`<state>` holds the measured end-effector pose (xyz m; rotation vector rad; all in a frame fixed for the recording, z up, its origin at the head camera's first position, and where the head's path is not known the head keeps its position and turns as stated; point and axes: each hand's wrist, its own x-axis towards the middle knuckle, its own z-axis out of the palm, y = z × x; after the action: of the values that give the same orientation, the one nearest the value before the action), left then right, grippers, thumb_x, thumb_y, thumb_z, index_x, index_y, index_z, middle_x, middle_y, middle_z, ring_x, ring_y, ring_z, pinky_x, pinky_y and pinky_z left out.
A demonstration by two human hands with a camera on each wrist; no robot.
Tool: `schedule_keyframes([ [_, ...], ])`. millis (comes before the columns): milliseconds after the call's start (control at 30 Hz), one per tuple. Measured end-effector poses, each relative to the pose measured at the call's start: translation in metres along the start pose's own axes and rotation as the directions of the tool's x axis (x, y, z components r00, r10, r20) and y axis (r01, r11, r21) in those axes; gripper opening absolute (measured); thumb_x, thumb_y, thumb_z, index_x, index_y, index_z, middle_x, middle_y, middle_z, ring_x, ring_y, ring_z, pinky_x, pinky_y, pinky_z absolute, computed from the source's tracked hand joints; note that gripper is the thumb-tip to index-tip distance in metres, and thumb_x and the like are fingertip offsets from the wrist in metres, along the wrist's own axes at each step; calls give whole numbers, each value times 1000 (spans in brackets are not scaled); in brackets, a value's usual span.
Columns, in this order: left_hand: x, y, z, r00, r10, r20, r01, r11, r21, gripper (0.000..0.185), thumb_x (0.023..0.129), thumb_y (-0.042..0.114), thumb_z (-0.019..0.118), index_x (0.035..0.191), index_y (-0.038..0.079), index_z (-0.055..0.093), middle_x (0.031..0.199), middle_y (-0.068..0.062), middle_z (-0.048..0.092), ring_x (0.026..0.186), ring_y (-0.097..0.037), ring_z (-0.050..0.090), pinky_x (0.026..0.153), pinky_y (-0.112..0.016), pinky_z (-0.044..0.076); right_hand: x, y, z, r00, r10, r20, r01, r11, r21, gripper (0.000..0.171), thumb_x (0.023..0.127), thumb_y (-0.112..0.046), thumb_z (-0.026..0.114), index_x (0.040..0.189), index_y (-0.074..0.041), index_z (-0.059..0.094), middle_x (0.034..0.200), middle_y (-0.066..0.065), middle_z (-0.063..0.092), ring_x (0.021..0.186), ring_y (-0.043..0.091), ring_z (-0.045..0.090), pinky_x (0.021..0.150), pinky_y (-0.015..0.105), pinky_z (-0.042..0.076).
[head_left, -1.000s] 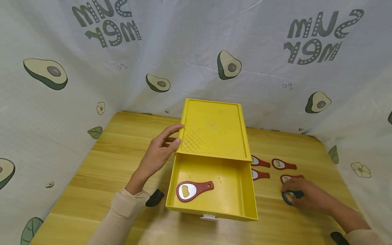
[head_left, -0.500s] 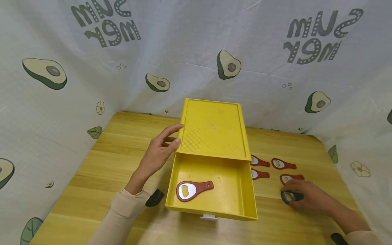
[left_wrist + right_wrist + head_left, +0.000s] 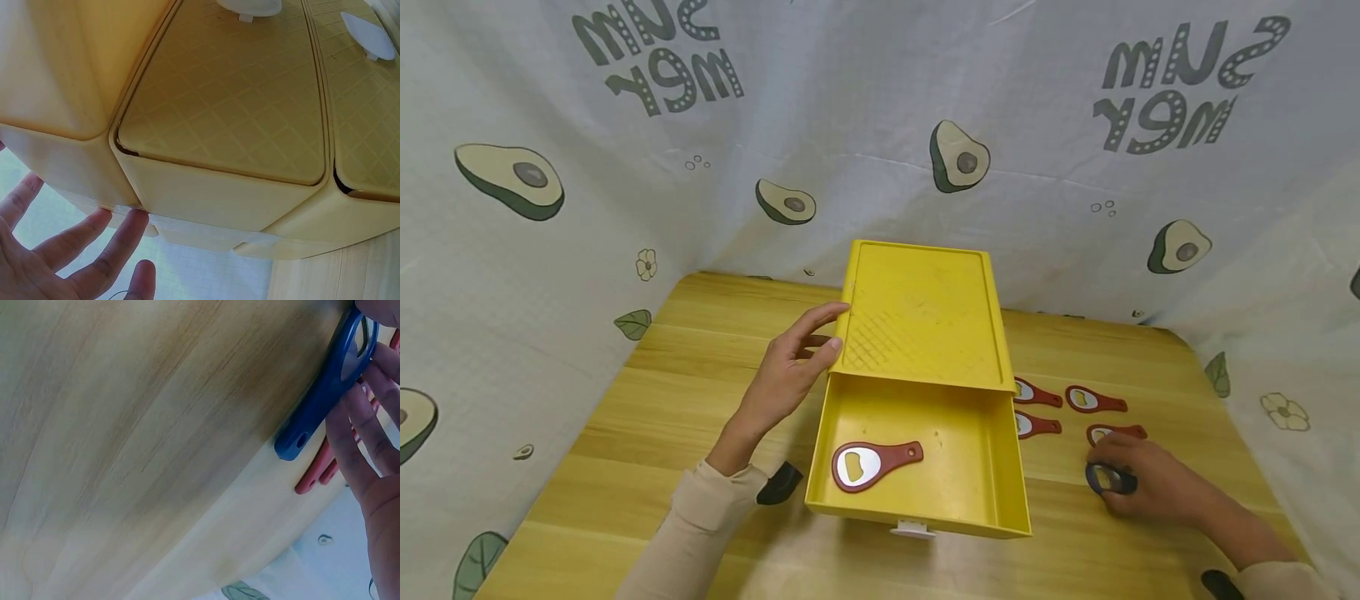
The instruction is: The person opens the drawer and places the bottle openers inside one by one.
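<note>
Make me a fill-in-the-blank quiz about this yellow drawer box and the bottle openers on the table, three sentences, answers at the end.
1. The one bottle opener lying inside the open drawer has a handle coloured ____.
2. The right hand holds a bottle opener coloured ____.
3. The left hand rests against the yellow box on its ____ side, as seen in the head view.

Missing words: red; blue; left
</note>
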<state>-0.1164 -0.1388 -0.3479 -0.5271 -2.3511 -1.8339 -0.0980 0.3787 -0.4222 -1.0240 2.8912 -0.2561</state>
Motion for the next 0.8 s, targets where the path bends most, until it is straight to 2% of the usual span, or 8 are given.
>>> schedule_keyframes([
  [233, 0, 0, 0, 1000, 2, -1, -2, 1000, 1, 42, 102, 24, 57, 143, 26, 54, 148, 3, 52, 114, -26, 65, 96, -55, 48, 0, -2, -3, 998, 44, -52, -45, 999, -14, 43, 66, -28, 92, 104, -25, 72, 107, -10, 68, 95, 9, 63, 76, 31, 54],
  [300, 0, 0, 0, 1000, 2, 0, -2, 1000, 3, 42, 102, 24, 57, 143, 26, 54, 148, 3, 52, 114, -26, 65, 96, -55, 48, 0, -4, -5, 996, 71, -54, -72, 997, -20, 43, 67, -28, 91, 105, -27, 72, 110, -6, 68, 95, 13, 63, 75, 32, 54],
  [500, 0, 0, 0, 1000, 0, 0, 0, 1000, 2, 42, 102, 24, 57, 144, 26, 53, 148, 2, 52, 115, -26, 65, 97, -55, 48, 7, -11, -20, 991, 131, -38, -132, 991, -26, 47, 68, -26, 90, 110, -19, 71, 113, 6, 66, 92, 18, 61, 70, 34, 53],
  [800, 0, -1, 0, 1000, 3, -6, -3, 1000, 0, 42, 102, 24, 57, 143, 26, 54, 148, 2, 52, 115, -26, 65, 97, -55, 48, 15, -26, -39, 985, 78, -154, -85, 995, -42, 43, 67, -20, 89, 106, -18, 73, 104, -1, 66, 81, 6, 54, 62, 26, 47],
])
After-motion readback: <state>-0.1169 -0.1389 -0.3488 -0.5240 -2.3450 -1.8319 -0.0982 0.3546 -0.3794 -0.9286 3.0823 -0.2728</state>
